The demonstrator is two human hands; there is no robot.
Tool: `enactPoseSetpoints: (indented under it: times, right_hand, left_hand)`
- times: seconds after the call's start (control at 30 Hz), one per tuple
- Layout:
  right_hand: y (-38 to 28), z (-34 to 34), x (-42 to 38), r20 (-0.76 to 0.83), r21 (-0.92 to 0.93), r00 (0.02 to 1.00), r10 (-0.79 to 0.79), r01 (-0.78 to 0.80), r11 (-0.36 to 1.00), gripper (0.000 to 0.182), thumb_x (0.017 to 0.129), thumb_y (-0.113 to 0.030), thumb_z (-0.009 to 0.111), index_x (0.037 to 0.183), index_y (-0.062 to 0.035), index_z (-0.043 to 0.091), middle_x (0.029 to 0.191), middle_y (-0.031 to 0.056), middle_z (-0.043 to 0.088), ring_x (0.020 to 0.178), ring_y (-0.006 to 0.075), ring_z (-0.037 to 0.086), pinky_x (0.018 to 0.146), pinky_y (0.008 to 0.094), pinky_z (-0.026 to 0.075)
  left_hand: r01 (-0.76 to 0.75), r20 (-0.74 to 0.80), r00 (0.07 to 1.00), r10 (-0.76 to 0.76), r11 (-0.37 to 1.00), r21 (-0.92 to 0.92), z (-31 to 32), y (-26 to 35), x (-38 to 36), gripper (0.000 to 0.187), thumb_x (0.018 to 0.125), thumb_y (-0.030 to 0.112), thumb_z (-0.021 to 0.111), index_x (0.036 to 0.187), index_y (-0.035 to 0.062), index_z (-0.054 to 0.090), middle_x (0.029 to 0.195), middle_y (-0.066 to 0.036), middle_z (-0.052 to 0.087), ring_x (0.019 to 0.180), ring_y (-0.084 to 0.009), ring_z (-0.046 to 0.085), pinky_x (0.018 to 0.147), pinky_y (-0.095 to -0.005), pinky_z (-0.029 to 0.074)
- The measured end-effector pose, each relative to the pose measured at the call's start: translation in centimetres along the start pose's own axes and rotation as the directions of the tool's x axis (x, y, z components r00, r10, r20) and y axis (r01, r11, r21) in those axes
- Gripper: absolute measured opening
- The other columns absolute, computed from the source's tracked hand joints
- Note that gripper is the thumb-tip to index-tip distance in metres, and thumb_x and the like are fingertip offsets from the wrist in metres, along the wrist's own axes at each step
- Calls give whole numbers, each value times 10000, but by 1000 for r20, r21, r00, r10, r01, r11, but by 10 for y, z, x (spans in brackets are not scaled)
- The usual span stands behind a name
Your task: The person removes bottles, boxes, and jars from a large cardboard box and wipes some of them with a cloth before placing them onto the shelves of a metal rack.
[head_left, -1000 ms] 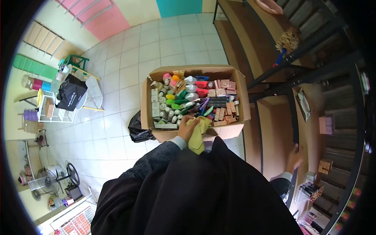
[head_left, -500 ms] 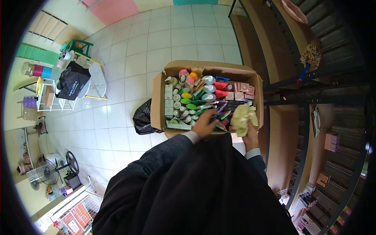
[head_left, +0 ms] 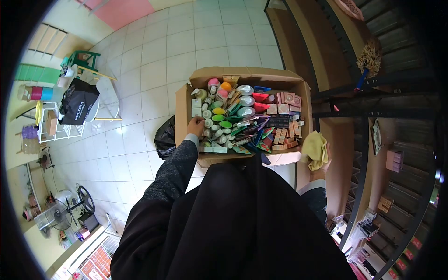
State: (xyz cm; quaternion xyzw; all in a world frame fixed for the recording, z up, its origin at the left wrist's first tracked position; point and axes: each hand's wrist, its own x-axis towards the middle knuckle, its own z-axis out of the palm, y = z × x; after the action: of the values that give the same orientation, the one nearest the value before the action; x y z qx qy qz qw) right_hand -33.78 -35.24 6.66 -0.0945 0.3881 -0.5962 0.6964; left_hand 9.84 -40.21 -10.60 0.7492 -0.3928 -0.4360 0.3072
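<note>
A cardboard box point(head_left: 181, 108) stands on the tiled floor in front of me, packed with several bottles, tubes and small cartons. My left hand point(head_left: 195, 126) reaches into its left side and closes around a small white box point(head_left: 196, 112) in the row along that wall. My right hand point(head_left: 320, 158) is off to the right of the box, near the shelf upright, holding a crumpled yellow cloth point(head_left: 315, 147). My dark sleeves and robe fill the lower half of the view.
A black metal shelving unit point(head_left: 368, 121) with brown boards runs along the right. A black plastic bag point(head_left: 165, 139) lies against the box's left side. A green chair point(head_left: 81, 60), a white rack point(head_left: 56, 126) and fans point(head_left: 60, 214) stand at the far left.
My left hand moved from the box's middle to the white cartons at its left side. My right hand carried the yellow cloth from over the box's right edge to beside it.
</note>
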Motion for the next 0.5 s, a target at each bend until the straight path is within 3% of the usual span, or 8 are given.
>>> enactPoseSetpoints:
  times: [0.1, 0.13, 0.17, 0.23, 0.27, 0.3, 0.4, 0.5]
  right_hand:
    - [11, -26, 2, -235, -168, 962, -137, 99, 981, 402, 865, -228, 486, 1220, -46, 438, 1138, 158, 522, 1010, 303, 534, 851, 439, 462]
    - [13, -25, 1, -286, -165, 943, -173, 129, 978, 382, 853, -215, 526, 1187, -42, 462, 1066, 139, 560, 901, 273, 582, 728, 391, 517]
    - [11, -33, 0, -296, -165, 938, -181, 136, 977, 382, 853, -215, 526, 1187, -42, 462, 1066, 139, 560, 901, 273, 582, 728, 391, 517]
    - [9, -36, 0, -323, -6, 946, -30, 30, 1000, 354, 856, -280, 530, 1135, -65, 496, 960, 98, 597, 744, 219, 606, 569, 309, 524]
    - [10, -37, 1, -378, -27, 921, -94, 90, 996, 345, 860, -337, 519, 1090, -80, 516, 881, 63, 609, 639, 172, 591, 483, 255, 490]
    - [7, -31, -2, -380, -24, 920, -96, 94, 995, 345, 860, -337, 519, 1090, -80, 516, 881, 63, 609, 639, 172, 591, 483, 255, 490]
    - [6, -25, -11, -452, -7, 886, -103, 111, 994, 349, 870, -363, 491, 1079, -86, 520, 885, 58, 607, 629, 161, 589, 468, 251, 487]
    - [12, -22, -23, -427, -133, 888, -172, 126, 983, 420, 889, -363, 447, 1175, -56, 473, 1102, 114, 563, 949, 221, 582, 754, 296, 510]
  left_hand:
    - [-39, -10, 999, 41, 990, 137, 2, 8, 9, 253, 757, 171, 604, 954, 12, 591, 841, -116, 627, 787, -214, 602, 731, -302, 467]
    - [-53, -4, 999, 54, 992, 114, 2, 12, 12, 244, 748, 159, 600, 943, 13, 592, 856, -137, 617, 790, -250, 598, 736, -327, 468]
    - [-58, 10, 998, 57, 992, 116, 3, 17, 15, 244, 748, 159, 600, 943, 13, 592, 856, -137, 617, 790, -250, 598, 736, -327, 468]
    - [-151, 43, 988, 146, 922, 357, 3, 23, 24, 245, 732, 143, 601, 945, 22, 583, 910, -147, 590, 825, -283, 575, 753, -364, 461]
    - [-245, 64, 968, 242, 862, 444, 6, 16, 33, 270, 723, 170, 609, 958, 44, 572, 962, -136, 560, 893, -301, 537, 767, -391, 451]
    - [-249, 68, 967, 245, 860, 446, 6, 23, 35, 270, 723, 170, 609, 958, 44, 572, 962, -136, 560, 893, -301, 537, 767, -391, 451]
    - [-307, 142, 930, 338, 503, 808, 12, 39, 48, 309, 709, 279, 629, 946, 91, 567, 979, -79, 563, 967, -268, 500, 769, -381, 438]
    - [-332, 203, 914, 353, 357, 873, 21, 47, 59, 291, 707, 279, 632, 926, 98, 568, 987, -63, 567, 983, -244, 494, 770, -388, 419]
